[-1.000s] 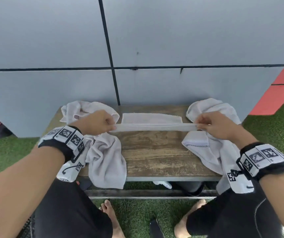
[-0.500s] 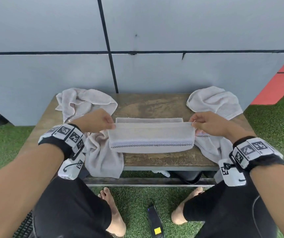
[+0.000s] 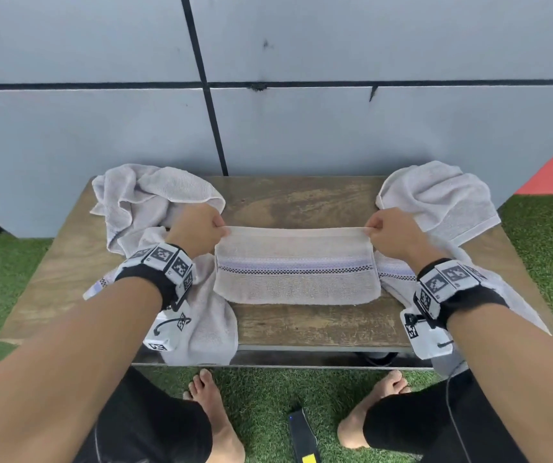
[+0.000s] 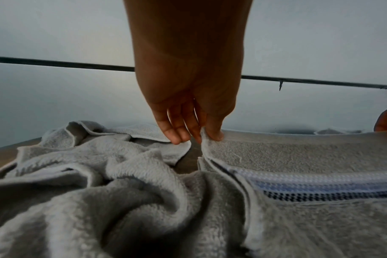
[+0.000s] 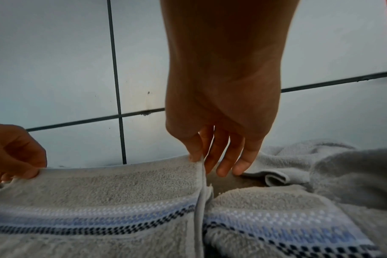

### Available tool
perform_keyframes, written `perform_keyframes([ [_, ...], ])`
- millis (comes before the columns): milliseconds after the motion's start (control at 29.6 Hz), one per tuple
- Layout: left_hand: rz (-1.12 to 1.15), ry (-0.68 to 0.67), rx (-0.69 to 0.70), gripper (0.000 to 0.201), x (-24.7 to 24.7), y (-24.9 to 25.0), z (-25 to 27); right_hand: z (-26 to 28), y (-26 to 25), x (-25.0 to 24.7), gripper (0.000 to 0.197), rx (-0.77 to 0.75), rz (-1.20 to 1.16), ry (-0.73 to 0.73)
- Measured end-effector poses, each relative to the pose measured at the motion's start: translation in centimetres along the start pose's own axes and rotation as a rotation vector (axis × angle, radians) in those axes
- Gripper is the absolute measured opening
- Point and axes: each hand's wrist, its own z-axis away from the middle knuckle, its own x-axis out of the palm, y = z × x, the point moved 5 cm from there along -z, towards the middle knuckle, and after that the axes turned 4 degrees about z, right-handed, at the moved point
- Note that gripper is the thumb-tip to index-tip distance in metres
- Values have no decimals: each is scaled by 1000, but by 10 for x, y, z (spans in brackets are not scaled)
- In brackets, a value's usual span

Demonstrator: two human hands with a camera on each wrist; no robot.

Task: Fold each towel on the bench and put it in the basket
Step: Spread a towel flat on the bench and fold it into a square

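Grey panelled wall [image 3: 302, 128] w/ dark seams sits behind a worn wooden table [image 3: 302, 202]; green turf underneath. Mid-table lies a half-folded towel [image 3: 297, 279], pale w/ a blue and black checked stripe, its near part flat on the wood and its far edge lifted. Left hand [image 3: 198, 228] pinches the far-left corner between thumb and fingers; right hand [image 3: 392, 233] pinches the far-right corner the same way, other fingers hanging loose. Wrist views confirm both pinches, thumb on top of the hem.

Two more towels wait: a crumpled towel [image 3: 155, 198] on the left, running under the left wrist and over the front edge, and a second loose towel [image 3: 439, 198] on the right, also trailing down toward the knee. No basket in any view, so can't say where it stands.

Risks, as I judge them: the grip is only at the corners, so the middle sags and the next fold could land crooked. Layers may slip apart at the side hems. Wrists rest close to the side towels, esp. the left, so a pull could drag one off the table.
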Motion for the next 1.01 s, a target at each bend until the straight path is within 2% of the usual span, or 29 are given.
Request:
perform_keyframes([
  [101, -16, -35, -32, 7, 15, -14, -14, -12, 0, 14, 16, 5, 50, -25],
  [270, 15, -105, -12, 21, 38, -31, -25, -24, 4, 33, 13, -10, 130, -43],
  [405, 18, -141, 20, 11, 39, -32, -32, -29, 2, 36, 9, -46, 153, -75],
  [641, -37, -165, 34, 11, 29, -19, -31, -28, 2, 29, 10, -32, 133, -61],
  [742, -40, -102, 73, 11, 11, -4, -30, -25, -1, 17, 18, -46, 73, -3],
  [810, -12, -27, 120, 12, -8, 6, -33, -26, -4, 2, 16, -68, 5, 62],
  [911, 53, 136, 219, 11, -43, 18, -32, -28, -9, -28, 8, -132, -70, 239],
  [1012, 130, 359, 414, 8, -73, 29, -14, -16, -14, -57, 8, -224, -173, 446],
])
